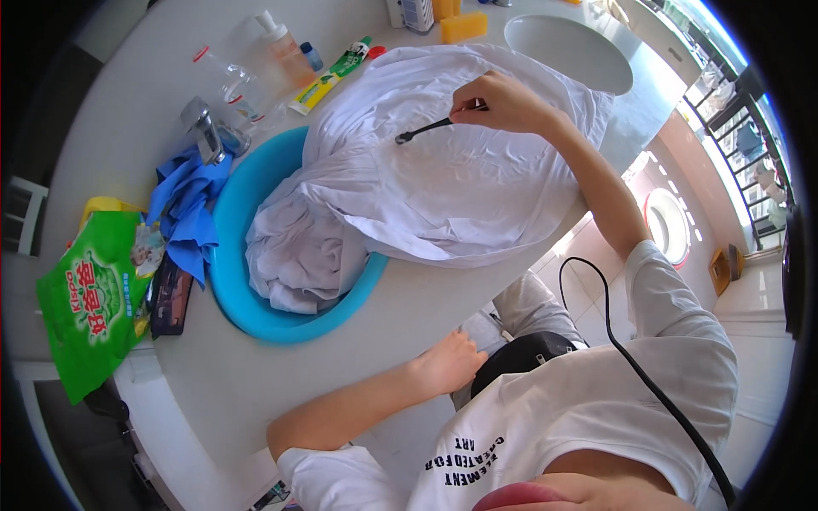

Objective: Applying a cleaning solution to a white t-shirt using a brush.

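Note:
My right hand is closed around the handle of a black toothbrush. The brush head points left and sits over a white cloth garment, touching it or just above. Most of the garment lies spread and wrinkled on the counter, and its left part is bunched inside a round blue basin. Near the counter's front edge rests my left hand, its fingers curled in and away from the cloth; nothing shows in it.
Behind the basin stand a metal faucet, a clear bottle, a pump bottle and a green-yellow tube. Blue gloves and a green bag lie left. An oval white sink is at the back right. A black cable hangs beside me.

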Tool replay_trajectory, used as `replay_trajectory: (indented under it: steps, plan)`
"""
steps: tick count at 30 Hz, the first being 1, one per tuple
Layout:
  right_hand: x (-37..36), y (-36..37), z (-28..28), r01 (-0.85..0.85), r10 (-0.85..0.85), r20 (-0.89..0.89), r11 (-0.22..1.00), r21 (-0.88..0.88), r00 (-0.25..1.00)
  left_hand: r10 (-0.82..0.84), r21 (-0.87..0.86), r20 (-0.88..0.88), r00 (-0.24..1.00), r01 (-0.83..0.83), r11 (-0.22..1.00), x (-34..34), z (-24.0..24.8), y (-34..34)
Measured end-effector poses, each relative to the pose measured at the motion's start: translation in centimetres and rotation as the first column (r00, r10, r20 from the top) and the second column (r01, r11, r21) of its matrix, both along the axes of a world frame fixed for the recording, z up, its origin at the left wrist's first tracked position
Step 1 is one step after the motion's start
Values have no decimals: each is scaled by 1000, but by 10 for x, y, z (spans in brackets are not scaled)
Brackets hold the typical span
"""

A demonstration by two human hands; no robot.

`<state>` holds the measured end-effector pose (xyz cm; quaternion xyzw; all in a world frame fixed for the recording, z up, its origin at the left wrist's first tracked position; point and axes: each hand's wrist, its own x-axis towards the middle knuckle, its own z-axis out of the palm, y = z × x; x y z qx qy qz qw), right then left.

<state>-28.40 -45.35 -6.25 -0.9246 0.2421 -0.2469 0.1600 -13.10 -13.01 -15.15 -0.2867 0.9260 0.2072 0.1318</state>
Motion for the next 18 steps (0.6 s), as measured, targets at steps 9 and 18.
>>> replay_trajectory:
  steps: [9,18]
  plan:
    - [-13,-12,-2,-126,143,-47,957,260,989,15,34,-2,1000,-15,999,-3,-10,3]
    - [-14,-17,-4,-52,75,-134,984,170,988,4,28,-21,1000,-3,1000,-1,-2,-1]
